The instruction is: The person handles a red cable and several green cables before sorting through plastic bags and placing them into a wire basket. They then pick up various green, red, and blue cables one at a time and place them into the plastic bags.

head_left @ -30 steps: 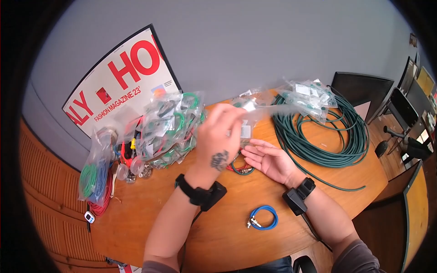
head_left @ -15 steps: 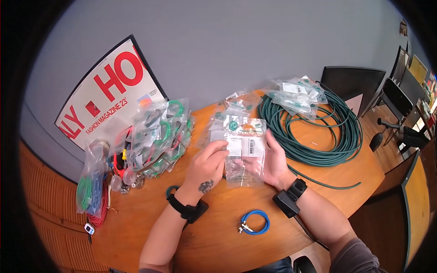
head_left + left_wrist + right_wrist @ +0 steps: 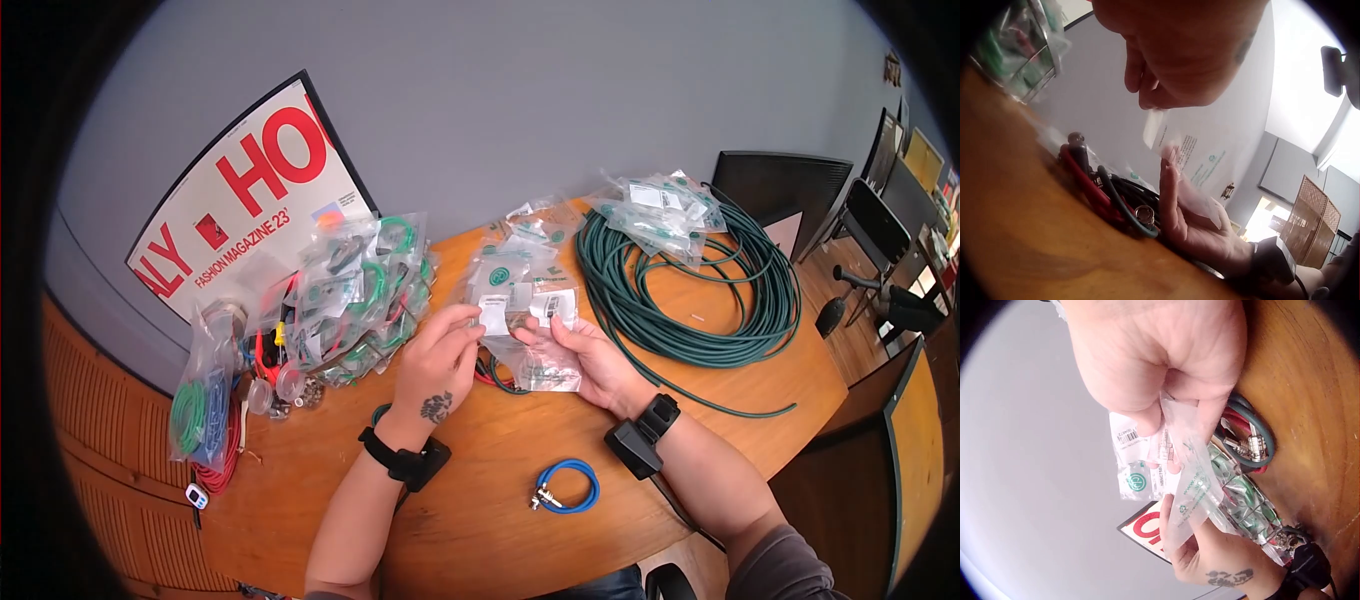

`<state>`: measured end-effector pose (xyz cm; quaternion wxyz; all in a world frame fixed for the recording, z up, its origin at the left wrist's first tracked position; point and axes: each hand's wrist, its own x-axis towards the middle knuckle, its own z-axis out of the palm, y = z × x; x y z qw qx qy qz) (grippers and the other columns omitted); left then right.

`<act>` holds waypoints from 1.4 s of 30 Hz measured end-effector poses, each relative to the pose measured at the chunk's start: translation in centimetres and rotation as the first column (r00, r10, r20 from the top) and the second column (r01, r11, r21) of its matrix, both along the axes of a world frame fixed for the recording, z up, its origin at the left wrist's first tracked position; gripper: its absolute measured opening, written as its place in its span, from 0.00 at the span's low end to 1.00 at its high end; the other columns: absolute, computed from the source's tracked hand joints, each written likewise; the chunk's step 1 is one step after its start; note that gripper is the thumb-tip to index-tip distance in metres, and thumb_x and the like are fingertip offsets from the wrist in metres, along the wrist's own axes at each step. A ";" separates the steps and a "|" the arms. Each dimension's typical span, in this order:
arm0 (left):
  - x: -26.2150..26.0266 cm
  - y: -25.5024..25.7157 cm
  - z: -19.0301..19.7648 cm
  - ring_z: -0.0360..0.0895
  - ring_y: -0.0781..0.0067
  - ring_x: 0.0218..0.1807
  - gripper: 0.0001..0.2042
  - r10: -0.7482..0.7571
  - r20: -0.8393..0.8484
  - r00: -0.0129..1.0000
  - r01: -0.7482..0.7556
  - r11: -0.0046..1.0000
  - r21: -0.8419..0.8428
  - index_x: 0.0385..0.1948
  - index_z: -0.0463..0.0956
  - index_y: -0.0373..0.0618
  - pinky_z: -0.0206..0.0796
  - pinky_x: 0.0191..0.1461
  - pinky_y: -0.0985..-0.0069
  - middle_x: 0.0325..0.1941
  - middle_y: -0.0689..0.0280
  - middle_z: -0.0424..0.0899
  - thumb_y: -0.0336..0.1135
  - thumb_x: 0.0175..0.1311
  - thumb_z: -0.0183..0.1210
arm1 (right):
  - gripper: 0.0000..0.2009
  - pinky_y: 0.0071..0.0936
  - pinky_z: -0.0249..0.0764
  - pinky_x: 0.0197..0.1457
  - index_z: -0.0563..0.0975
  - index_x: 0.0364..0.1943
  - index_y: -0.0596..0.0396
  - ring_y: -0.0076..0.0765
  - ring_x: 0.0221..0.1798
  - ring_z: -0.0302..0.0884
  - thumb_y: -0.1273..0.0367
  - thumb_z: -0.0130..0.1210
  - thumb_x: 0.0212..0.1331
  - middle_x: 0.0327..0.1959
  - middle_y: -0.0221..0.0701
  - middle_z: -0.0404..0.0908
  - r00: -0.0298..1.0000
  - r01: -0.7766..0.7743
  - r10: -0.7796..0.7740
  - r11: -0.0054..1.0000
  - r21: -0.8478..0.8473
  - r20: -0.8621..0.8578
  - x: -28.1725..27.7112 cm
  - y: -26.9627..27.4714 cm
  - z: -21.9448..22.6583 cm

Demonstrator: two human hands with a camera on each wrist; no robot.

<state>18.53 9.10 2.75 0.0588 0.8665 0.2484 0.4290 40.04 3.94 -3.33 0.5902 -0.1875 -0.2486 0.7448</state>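
Observation:
A clear zip bag [image 3: 545,370] with green print and white labels is held between both hands above the table. My left hand [image 3: 432,368] pinches its left edge between thumb and fingers. On the other side my right hand [image 3: 605,372] holds the bag, thumb over the front and fingers behind it, as the right wrist view shows. The bag looks flat and nearly see-through. Just below and behind it lie coiled red and dark green cables [image 3: 1254,434] with metal connectors, partly hidden in the head view. A coiled blue cable [image 3: 594,488] with metal connectors rests nearer me.
A large coil of dark green cable [image 3: 640,335] with bags [image 3: 665,215] on it lies at the right. At left stands a heap of bagged cables [image 3: 350,300], with small round containers [image 3: 290,382] in front. A poster [image 3: 250,190] leans on the wall.
One second ago my left hand was raised with a blurred bag and my right palm lay open. The bag came down between both hands; since then its top has folded and tilted.

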 end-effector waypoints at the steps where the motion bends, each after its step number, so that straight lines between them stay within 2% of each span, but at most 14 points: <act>1: 0.1 0.0 0.0 0.84 0.63 0.41 0.05 -0.001 0.000 1.000 0.001 1.000 -0.001 0.33 0.80 0.35 0.75 0.43 0.71 0.47 0.61 0.82 0.19 0.55 0.60 | 0.19 0.35 0.75 0.61 0.72 0.57 0.63 0.35 0.56 0.78 0.62 0.48 0.72 0.54 0.40 0.80 1.000 -0.009 0.010 1.000 -0.013 0.010 0.0 0.0 0.0; 6: 1.6 0.3 1.0 0.82 0.62 0.45 0.08 0.001 0.071 0.997 0.002 0.999 -0.049 0.34 0.81 0.39 0.75 0.47 0.72 0.46 0.60 0.82 0.18 0.53 0.61 | 0.27 0.41 0.70 0.66 0.69 0.60 0.65 0.42 0.61 0.74 0.53 0.40 0.73 0.57 0.43 0.78 1.000 -0.014 0.014 0.999 -0.041 -0.004 0.2 0.3 0.1; 8: 3.1 0.8 2.2 0.82 0.62 0.45 0.08 -0.012 0.097 0.995 0.012 1.000 0.007 0.34 0.81 0.39 0.74 0.47 0.72 0.46 0.60 0.83 0.18 0.53 0.61 | 0.32 0.43 0.64 0.70 0.66 0.63 0.64 0.47 0.64 0.71 0.48 0.32 0.73 0.61 0.46 0.74 0.968 -0.013 -0.003 0.998 -0.063 -0.252 0.4 0.4 0.2; 14: 10.5 2.2 5.9 0.82 0.62 0.46 0.06 -0.112 0.310 0.944 0.089 0.992 0.086 0.34 0.82 0.39 0.74 0.48 0.73 0.46 0.60 0.83 0.19 0.55 0.61 | 0.31 0.45 0.61 0.73 0.59 0.68 0.63 0.52 0.69 0.64 0.51 0.27 0.74 0.66 0.52 0.67 0.956 -0.005 -0.023 0.995 -0.095 -0.292 0.3 0.5 0.1; 17: 12.2 3.5 6.3 0.83 0.65 0.46 0.11 -0.271 0.338 0.901 0.285 0.958 0.006 0.42 0.81 0.41 0.75 0.50 0.73 0.47 0.60 0.83 0.19 0.60 0.55 | 0.28 0.44 0.61 0.73 0.60 0.67 0.63 0.51 0.70 0.64 0.55 0.28 0.75 0.66 0.53 0.67 0.952 -0.039 0.008 0.995 -0.096 -0.306 0.5 0.4 0.0; 19: 11.7 5.0 5.5 0.83 0.67 0.47 0.17 -0.269 0.400 0.876 0.450 0.753 -0.480 0.52 0.75 0.43 0.75 0.51 0.72 0.49 0.59 0.83 0.17 0.63 0.49 | 0.27 0.43 0.62 0.72 0.62 0.66 0.63 0.50 0.69 0.65 0.55 0.31 0.75 0.65 0.52 0.68 0.969 -0.025 -0.008 0.991 -0.128 -0.246 0.5 0.3 0.2; 22: 7.9 8.8 2.4 0.83 0.63 0.49 0.21 -0.064 -0.023 0.998 0.044 0.867 -0.496 0.59 0.69 0.42 0.74 0.50 0.69 0.53 0.53 0.81 0.27 0.63 0.55 | 0.22 0.40 0.68 0.68 0.67 0.62 0.63 0.45 0.64 0.72 0.62 0.38 0.73 0.57 0.47 0.75 0.972 -0.012 -0.020 0.991 -0.134 -0.233 0.5 0.4 -0.1; 24: 5.1 10.1 0.2 0.81 0.47 0.52 0.27 0.083 -0.383 0.920 -0.240 0.892 -0.383 0.59 0.68 0.41 0.73 0.51 0.62 0.50 0.47 0.81 0.36 0.56 0.64 | 0.20 0.38 0.70 0.65 0.69 0.61 0.62 0.43 0.60 0.75 0.64 0.41 0.72 0.53 0.44 0.79 0.976 -0.001 -0.028 0.991 -0.131 -0.217 0.6 0.5 -0.4; 25: 4.7 9.9 -0.7 0.81 0.47 0.52 0.27 0.083 -0.384 0.920 -0.240 0.893 -0.380 0.59 0.68 0.41 0.73 0.51 0.62 0.50 0.47 0.81 0.36 0.56 0.64 | 0.19 0.36 0.72 0.62 0.70 0.59 0.62 0.40 0.56 0.76 0.66 0.43 0.70 0.48 0.41 0.80 0.975 -0.008 -0.021 0.991 -0.133 -0.220 0.7 0.5 -0.4; 28: 4.0 9.6 -2.4 0.81 0.48 0.50 0.37 0.295 -0.584 0.757 -0.513 0.821 -0.250 0.60 0.66 0.41 0.73 0.53 0.60 0.47 0.49 0.83 0.42 0.47 0.72 | 0.17 0.33 0.74 0.57 0.72 0.57 0.62 0.35 0.49 0.78 0.68 0.45 0.68 0.40 0.35 0.81 0.976 -0.011 -0.020 0.990 -0.142 -0.215 0.6 0.3 0.1; 34: 4.0 10.4 -2.8 0.83 0.56 0.42 0.29 0.294 -0.384 0.875 -0.457 0.763 -0.458 0.54 0.73 0.40 0.73 0.48 0.64 0.36 0.55 0.85 0.34 0.45 0.72 | 0.16 0.31 0.75 0.54 0.72 0.56 0.61 0.35 0.46 0.78 0.71 0.47 0.65 0.37 0.33 0.80 0.965 0.012 -0.046 0.991 -0.130 -0.257 0.8 0.1 0.0; 36: 3.9 8.8 -0.3 0.82 0.61 0.40 0.27 0.282 -0.278 0.918 -0.386 0.796 -0.467 0.52 0.74 0.39 0.73 0.47 0.67 0.33 0.59 0.85 0.32 0.47 0.71 | 0.16 0.31 0.75 0.53 0.71 0.55 0.60 0.35 0.46 0.78 0.72 0.48 0.64 0.37 0.33 0.80 0.959 0.032 -0.064 0.992 -0.119 -0.277 1.1 0.4 -0.4; 38: 3.6 8.1 0.9 0.81 0.72 0.34 0.19 0.243 -0.060 0.968 -0.246 0.877 -0.414 0.48 0.77 0.40 0.71 0.44 0.71 0.27 0.65 0.84 0.27 0.52 0.66 | 0.17 0.32 0.74 0.56 0.70 0.55 0.60 0.36 0.50 0.77 0.74 0.51 0.62 0.40 0.35 0.80 0.942 0.074 -0.088 0.996 -0.055 -0.323 1.2 0.6 -0.9; 42: 2.5 6.6 3.0 0.81 0.75 0.36 0.18 0.189 0.060 0.980 -0.159 0.929 -0.335 0.49 0.76 0.39 0.72 0.43 0.71 0.29 0.65 0.84 0.27 0.56 0.65 | 0.19 0.35 0.68 0.69 0.69 0.56 0.60 0.42 0.63 0.70 0.77 0.52 0.60 0.53 0.41 0.75 0.951 0.196 -0.217 0.974 -0.115 -0.219 0.7 0.4 -0.1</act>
